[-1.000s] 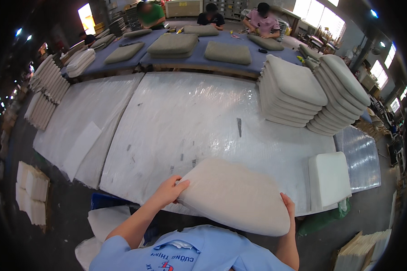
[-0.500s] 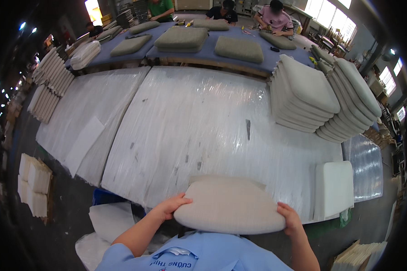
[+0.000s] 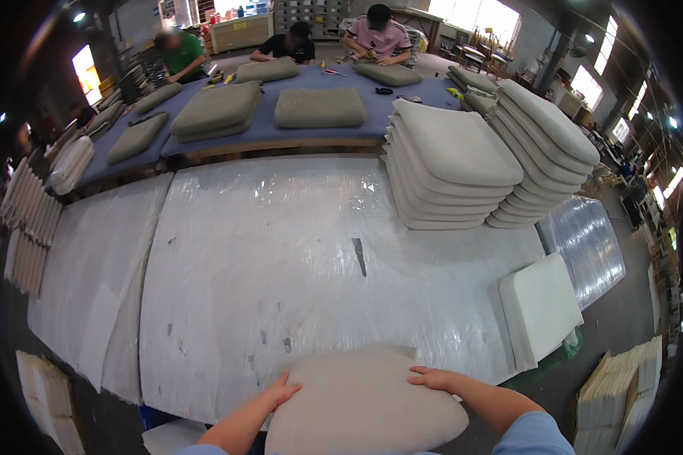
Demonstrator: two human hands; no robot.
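A beige fabric seat cushion (image 3: 357,413) is close in front of me, at the near edge of the plastic-wrapped table (image 3: 228,258). My left hand (image 3: 284,390) grips its left edge, fingers partly hidden by the arm and cushion. On the upper right edge lies my right hand (image 3: 434,378), fingertips on the fabric and the rest of the grip out of sight beneath. A paler flap of material (image 3: 402,352) shows along the cushion's far edge.
Stacked pale cushions (image 3: 463,152) stand at the table's far right, and a white foam pad (image 3: 542,303) sits at the right edge. Beyond, a blue-covered table (image 3: 265,140) carries several grey-green cushions (image 3: 320,108); people work behind it. Foam sheets (image 3: 618,394) stand at lower right.
My view has shifted, so the table sits lower in it. The cushion has turned and come nearer my body. My right hand has moved from its right end to its far right edge.
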